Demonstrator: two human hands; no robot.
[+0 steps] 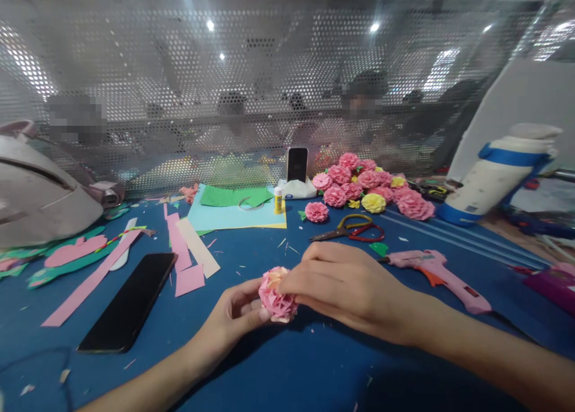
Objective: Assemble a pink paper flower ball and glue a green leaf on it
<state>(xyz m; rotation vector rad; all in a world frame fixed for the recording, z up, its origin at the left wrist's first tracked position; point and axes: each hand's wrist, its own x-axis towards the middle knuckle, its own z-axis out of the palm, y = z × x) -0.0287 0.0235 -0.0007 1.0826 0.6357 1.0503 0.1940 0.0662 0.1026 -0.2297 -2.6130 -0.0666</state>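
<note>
A pink paper flower with a paler, yellowish patch at its top is between my two hands, just above the blue table. My left hand grips it from the left, thumb along the lower front. From the right, my right hand has its fingers closed together on the petals near the top; its fingertips are partly hidden. Beyond the right hand lie scissors with yellow and red handles. A pink glue gun rests to the right of that hand.
Pink and yellow paper flowers are heaped at the back. A glue stick stands beside coloured paper sheets. Pink strips and a black phone lie left. A white bottle stands right, a perforated metal screen behind.
</note>
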